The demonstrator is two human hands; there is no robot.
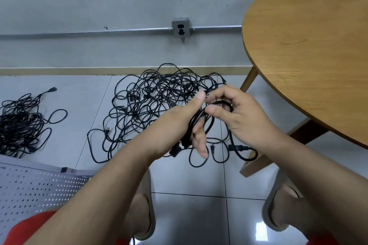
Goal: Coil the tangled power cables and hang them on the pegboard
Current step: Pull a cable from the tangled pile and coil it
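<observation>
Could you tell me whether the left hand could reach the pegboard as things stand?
Probably yes: the pegboard lies low on that side with nothing between. But the left hand holds the cable coil, which the right hand also pinches.

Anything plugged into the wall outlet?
No, both sockets of the outlet are bare, with no plug in either.
</observation>
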